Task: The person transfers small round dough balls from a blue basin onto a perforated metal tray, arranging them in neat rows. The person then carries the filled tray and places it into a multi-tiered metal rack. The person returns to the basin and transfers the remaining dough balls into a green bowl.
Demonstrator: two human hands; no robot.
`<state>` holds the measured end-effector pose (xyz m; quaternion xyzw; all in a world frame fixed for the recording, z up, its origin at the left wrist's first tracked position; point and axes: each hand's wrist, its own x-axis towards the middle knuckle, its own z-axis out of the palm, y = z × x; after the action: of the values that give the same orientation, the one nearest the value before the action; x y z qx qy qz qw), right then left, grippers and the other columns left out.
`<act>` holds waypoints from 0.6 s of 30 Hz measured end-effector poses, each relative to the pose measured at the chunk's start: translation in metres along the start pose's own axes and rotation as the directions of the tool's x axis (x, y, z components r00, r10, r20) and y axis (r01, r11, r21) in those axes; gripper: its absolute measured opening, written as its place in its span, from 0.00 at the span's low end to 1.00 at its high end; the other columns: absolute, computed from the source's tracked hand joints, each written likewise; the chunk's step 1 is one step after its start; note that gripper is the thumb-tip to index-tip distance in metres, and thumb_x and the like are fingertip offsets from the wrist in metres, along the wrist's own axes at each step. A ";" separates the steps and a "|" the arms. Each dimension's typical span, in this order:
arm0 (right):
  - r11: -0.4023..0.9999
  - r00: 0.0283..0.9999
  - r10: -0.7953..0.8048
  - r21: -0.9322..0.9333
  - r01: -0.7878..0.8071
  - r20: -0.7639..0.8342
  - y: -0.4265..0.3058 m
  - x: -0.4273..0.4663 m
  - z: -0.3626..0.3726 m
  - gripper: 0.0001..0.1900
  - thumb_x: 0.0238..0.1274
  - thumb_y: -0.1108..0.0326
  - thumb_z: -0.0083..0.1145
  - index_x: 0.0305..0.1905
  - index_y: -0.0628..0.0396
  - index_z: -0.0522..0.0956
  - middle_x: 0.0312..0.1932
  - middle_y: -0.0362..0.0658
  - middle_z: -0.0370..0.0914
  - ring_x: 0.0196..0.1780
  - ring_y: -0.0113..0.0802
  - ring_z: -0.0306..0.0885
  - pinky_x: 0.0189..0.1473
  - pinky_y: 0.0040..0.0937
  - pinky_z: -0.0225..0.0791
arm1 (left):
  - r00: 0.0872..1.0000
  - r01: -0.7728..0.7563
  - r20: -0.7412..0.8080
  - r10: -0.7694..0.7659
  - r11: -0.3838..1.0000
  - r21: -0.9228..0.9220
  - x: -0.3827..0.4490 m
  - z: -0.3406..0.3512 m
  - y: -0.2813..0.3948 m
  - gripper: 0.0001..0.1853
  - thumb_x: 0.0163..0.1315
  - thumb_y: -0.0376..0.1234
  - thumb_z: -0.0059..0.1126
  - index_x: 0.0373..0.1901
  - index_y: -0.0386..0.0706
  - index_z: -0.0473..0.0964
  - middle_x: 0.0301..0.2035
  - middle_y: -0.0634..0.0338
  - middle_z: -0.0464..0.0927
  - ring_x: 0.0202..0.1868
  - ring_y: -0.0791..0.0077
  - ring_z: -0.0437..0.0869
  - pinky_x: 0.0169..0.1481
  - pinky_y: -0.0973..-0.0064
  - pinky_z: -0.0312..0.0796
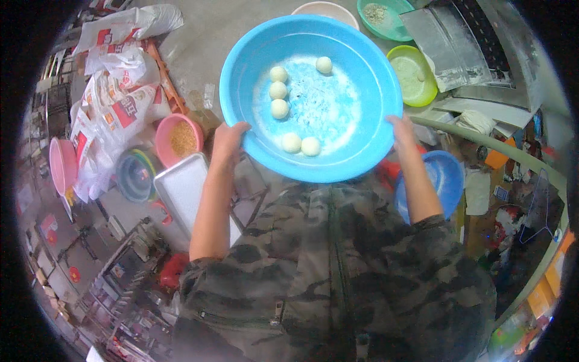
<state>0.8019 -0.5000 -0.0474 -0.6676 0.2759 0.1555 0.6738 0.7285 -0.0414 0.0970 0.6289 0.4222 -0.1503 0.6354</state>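
Observation:
A large light-blue plastic basin (312, 169) is held up before my chest. My left hand (230, 138) grips its rim at the lower left, and my right hand (400, 129) grips the rim at the right. Several round white dough balls lie on the powdered bottom: three touch in a column on the left, the middle one (278, 90) between two others; a pair (301, 144) sits near the lower edge, and a single ball (324, 65) rests apart at the upper right. The fingers under the rim are hidden.
White printed sacks (126, 104) are piled at the left, by a pink basin of yellow grains (183, 140) and a white tray (181, 181). At the right are a yellow-green basin (412, 77), a metal machine (448, 50) and a darker blue basin (441, 181). A green basin (389, 22) stands beyond.

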 end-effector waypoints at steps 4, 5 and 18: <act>0.997 0.998 0.060 0.045 -0.061 0.011 -0.039 0.042 -0.065 0.22 0.60 0.74 0.61 0.60 0.67 0.77 0.48 0.54 0.84 0.45 0.43 0.85 0.48 0.42 0.81 | 1.000 0.014 -0.011 -0.012 0.972 0.233 0.010 0.071 0.006 0.19 0.60 0.36 0.65 0.46 0.29 0.80 0.32 0.54 0.83 0.27 0.69 0.83 0.30 0.70 0.74; 0.994 0.997 0.074 0.078 -0.075 0.017 -0.050 0.050 -0.080 0.22 0.60 0.74 0.61 0.60 0.67 0.77 0.48 0.54 0.84 0.44 0.43 0.85 0.48 0.42 0.81 | 1.000 0.026 0.002 -0.028 0.972 0.234 0.009 0.093 0.010 0.21 0.59 0.37 0.65 0.47 0.29 0.81 0.34 0.52 0.84 0.30 0.67 0.85 0.34 0.68 0.77; 0.986 0.989 0.123 0.103 -0.131 0.076 -0.052 0.120 -0.071 0.26 0.59 0.77 0.60 0.64 0.66 0.75 0.52 0.50 0.84 0.51 0.42 0.84 0.55 0.40 0.78 | 0.996 0.065 -0.078 -0.050 0.978 0.198 0.070 0.106 0.010 0.16 0.62 0.32 0.62 0.45 0.29 0.77 0.29 0.56 0.81 0.23 0.72 0.81 0.24 0.74 0.71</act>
<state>0.9163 -0.5922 -0.0715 -0.6055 0.3026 0.2060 0.7067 0.8145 -0.1143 0.0376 0.6822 0.4456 -0.1875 0.5485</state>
